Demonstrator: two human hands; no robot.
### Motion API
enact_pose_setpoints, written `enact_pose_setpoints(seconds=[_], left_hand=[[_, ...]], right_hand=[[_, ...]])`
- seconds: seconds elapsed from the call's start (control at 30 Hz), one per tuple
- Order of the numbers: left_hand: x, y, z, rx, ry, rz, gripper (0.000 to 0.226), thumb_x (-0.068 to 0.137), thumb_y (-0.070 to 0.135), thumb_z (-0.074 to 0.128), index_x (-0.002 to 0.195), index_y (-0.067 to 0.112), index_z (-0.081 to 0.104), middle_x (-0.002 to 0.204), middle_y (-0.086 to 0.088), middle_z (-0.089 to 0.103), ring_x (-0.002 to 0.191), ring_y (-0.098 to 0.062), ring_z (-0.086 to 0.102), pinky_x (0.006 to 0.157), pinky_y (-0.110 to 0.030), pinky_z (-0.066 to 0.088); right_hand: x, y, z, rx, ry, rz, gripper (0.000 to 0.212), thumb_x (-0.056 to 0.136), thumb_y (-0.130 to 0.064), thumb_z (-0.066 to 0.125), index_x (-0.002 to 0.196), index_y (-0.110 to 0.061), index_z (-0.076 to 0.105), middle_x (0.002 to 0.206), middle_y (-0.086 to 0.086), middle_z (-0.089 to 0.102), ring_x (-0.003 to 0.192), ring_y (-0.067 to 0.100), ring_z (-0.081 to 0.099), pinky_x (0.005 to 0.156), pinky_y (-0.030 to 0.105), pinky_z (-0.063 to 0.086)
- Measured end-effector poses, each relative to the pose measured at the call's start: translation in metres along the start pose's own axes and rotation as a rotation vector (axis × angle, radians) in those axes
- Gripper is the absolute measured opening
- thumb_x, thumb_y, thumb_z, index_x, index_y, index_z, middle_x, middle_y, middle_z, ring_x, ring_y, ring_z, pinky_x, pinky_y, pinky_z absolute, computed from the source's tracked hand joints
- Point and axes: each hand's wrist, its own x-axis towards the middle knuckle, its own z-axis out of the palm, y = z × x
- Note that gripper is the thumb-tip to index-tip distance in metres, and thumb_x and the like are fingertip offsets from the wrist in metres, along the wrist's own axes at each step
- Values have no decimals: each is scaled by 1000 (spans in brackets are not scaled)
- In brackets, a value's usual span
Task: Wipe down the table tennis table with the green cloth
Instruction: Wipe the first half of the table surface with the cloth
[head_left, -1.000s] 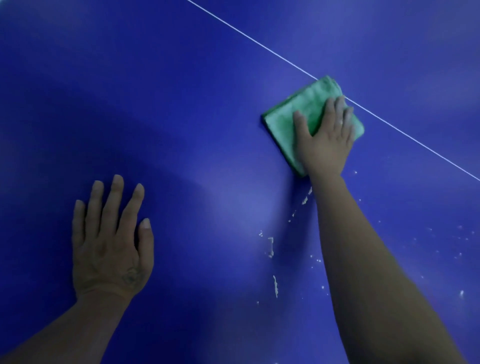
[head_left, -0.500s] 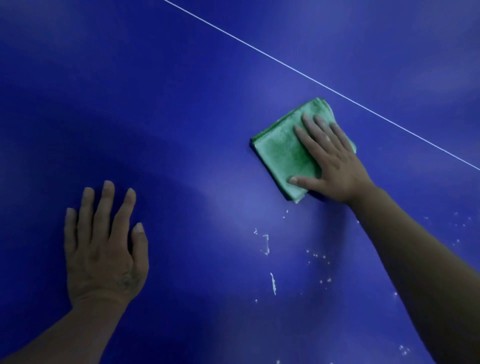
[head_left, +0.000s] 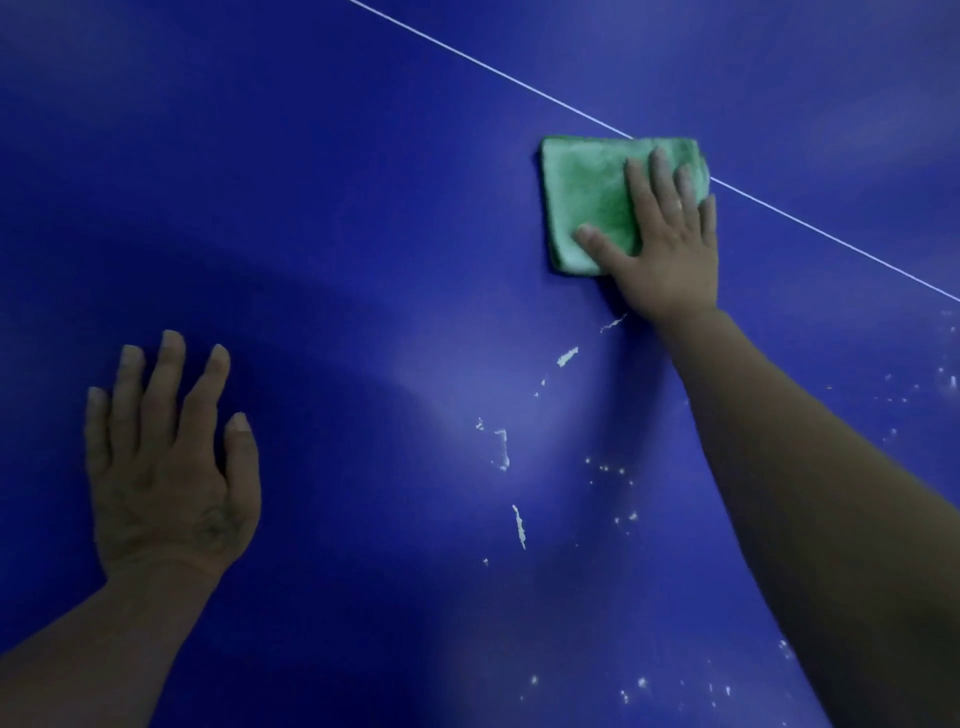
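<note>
A folded green cloth (head_left: 584, 197) lies flat on the blue table tennis table (head_left: 337, 218), its far right corner over the thin white line (head_left: 467, 60). My right hand (head_left: 665, 244) presses down on the cloth's right half with straight, spread fingers, thumb stretched across its near edge. My left hand (head_left: 166, 462) rests flat on the table at the near left, fingers spread, holding nothing.
Pale chips and flecks (head_left: 506, 452) mark the blue surface between my two arms, with more specks (head_left: 924, 384) at the right edge and along the near right. The white line runs diagonally from top centre to the right edge.
My right hand slid the cloth back away from me and to the right, onto the white line, turning it squarer. My left hand stayed flat in place.
</note>
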Motion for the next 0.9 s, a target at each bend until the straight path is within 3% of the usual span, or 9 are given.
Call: enact_pose_setpoints(seconds=[0.1,0.23,0.47,0.6,0.77,0.9], left_hand=[[-3,1,-5,-6,-13,1,66,110,46,24,172,24,24,183,-2,8,169,-22,-4,136,-48,-7],[-8,5,-14,-6,-29,-1,66,110,46,23,172,22,25,183,-3,7,169,-23,-5,136,-51,-4],[-13,19,-22,-56,-26,-58,65,112,43,20,172,21,25,182,-7,9,169,-28,-2,136,-57,1],[-15,52,-12,-92,-3,-271,70,110,54,21,174,25,17,183,-4,1,169,-27,-8,136,-55,-5],[-13,51,5,-21,42,-295,71,110,58,23,173,26,16,183,-5,2,169,-27,-6,135,-55,-4],[-11,53,6,-19,59,-295,71,110,57,24,173,25,18,183,-5,4,169,-27,-5,136,-55,-3]], right_hand=[[-39,-11,5,31,40,279,105,89,-96,27,174,-36,13,183,-7,2,169,22,-2,136,51,-6],[-107,-36,12,58,23,428,107,89,-96,25,175,-34,7,183,-5,-6,169,24,-6,135,54,-7],[-190,-60,18,49,-37,449,105,93,-92,27,175,-32,1,183,-3,-13,168,24,-13,134,55,-8],[-148,-50,15,65,-32,435,105,94,-91,31,175,-30,4,183,0,-10,169,26,-12,134,57,-8],[-68,-44,11,75,-3,439,108,92,-94,28,175,-30,6,183,1,-7,169,28,-10,133,58,-11],[-73,-49,14,63,27,427,105,94,-93,26,175,-30,5,183,1,-7,169,27,-10,134,58,-8]])
